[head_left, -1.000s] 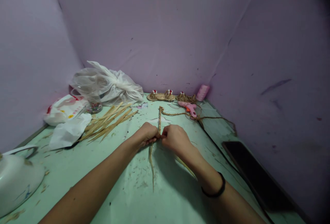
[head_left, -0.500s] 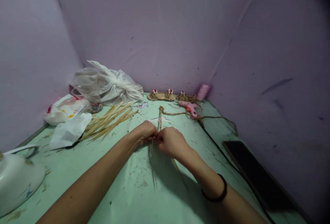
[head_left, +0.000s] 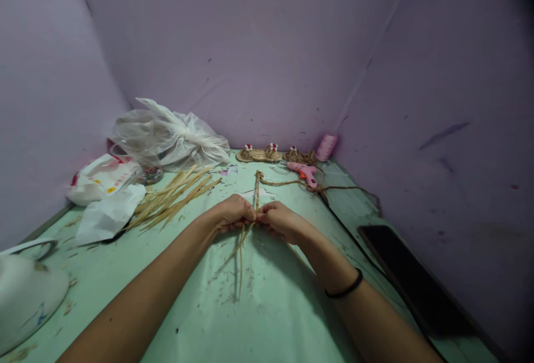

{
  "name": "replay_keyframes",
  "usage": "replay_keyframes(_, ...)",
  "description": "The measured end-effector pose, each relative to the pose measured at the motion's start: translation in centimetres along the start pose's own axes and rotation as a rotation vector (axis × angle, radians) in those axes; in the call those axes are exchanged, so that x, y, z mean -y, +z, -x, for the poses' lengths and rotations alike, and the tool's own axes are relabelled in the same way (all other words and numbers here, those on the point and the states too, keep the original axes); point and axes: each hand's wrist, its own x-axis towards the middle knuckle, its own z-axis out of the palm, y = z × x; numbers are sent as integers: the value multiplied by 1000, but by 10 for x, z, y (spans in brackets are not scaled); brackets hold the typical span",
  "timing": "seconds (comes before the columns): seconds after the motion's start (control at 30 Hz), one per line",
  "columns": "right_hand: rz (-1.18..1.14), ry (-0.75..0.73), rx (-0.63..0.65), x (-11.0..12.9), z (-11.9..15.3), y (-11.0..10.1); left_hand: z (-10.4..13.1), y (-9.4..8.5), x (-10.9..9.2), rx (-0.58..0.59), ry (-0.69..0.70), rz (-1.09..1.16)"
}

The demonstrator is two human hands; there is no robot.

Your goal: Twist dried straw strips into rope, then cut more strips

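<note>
1. Straw cord point(head_left: 257, 191), narrow and seemingly plaited, runs straight away beyond the fingertips; its near end lies between the two hands, its far end by a brown rope point(head_left: 283, 183).
2. Left hand point(head_left: 233, 211): fingers curled closed, thumb and forefinger pinching the cord's near end from the left.
3. Right hand point(head_left: 281, 220): thumb and forefinger meet, closed just beside the left fingertips, apparently on straw strands; exactly which is hidden.
4. Loose tails point(head_left: 241, 263) trail below the fingers toward the wearer, two of them crossing.
5. Judging by this grip, the left pinch should sit tight at the last crossing, while the right fingers lay each strand flat with even pull.
6. Spreading the tails apart beneath the fingers would help prevent tangling; a sharp tug could split the thin fibre.
7. Spare straw strips point(head_left: 171, 199) lie beyond and left of the left fingers.
</note>
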Motion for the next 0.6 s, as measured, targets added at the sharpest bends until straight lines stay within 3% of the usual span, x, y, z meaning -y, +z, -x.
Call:
replay_keyframes(0.13,66,-63,-107,-6,-6,-2,4,-1,-5,11,10,-99)
replay_keyframes(0.4,-68,-75,-65,-16,-11,3,17,-3,-19,-116,-7,-374)
replay_keyframes(0.5,-143,-85,-46,-19,-13,4,27,9,-25,-192,-1,-533)
replay_keyframes(0.6,-250,-83,-71,-21,-13,5,35,30,-27,-375,40,-596)
